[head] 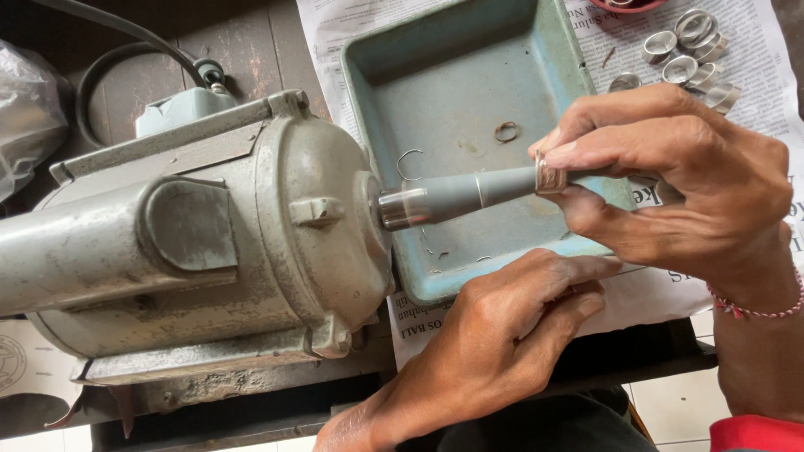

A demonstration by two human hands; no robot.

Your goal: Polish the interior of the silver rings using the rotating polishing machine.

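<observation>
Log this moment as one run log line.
right hand: holds metal ring on tapered spindle | left hand: rests at tray edge | motor: left

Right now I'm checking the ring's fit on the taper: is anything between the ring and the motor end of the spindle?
Nothing visible. The ring, pinched by the right hand, sits around the grey tapered spindle; the taper from there to the motor is bare. The left hand rests below, at the tray edge.

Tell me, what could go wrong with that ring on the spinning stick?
The right hand pinches a silver ring on the grey tapered spindle of the motor, so fingers could get rubbed or caught if it turns. The ring might fly off. The left hand rests close below the spindle.
</observation>
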